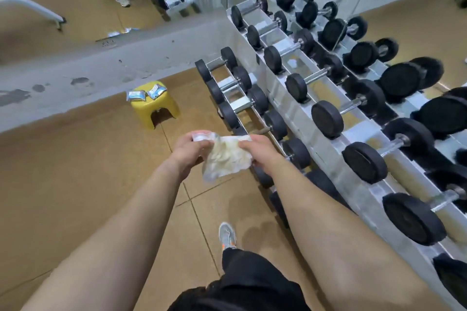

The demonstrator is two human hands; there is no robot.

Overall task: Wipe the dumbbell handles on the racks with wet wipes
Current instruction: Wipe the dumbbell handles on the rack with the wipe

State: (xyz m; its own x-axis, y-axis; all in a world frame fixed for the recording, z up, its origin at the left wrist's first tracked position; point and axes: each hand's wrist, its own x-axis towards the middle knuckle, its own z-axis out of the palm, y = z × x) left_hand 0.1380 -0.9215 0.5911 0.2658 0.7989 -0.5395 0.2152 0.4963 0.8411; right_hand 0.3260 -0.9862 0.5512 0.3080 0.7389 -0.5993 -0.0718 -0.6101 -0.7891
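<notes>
1. Both hands are holding the wipe (pixel 227 159). The left hand (pixel 190 150) is pinching its top left edge and the right hand (pixel 257 153) is pinching the top right, fingers curled onto it, so the sheet is hanging crumpled between them in front of the body.
2. It's looking thin, soft and damp, so basically weightless and floppy. I'm guessing it'll bunch or tear if yanked, so folding it into a pad in one palm is probably smarter.
3. The handles (pixel 228 83) are sitting just right of the hands on the rack (pixel 290 106) — bare metal bars between black heads. They're likely stiff and heavy, so no lifting needed — just wrapping the wipe round each bar's middle.
4. Further out, a stool (pixel 156 108) is holding two packs (pixel 146 93) by the wall.
</notes>
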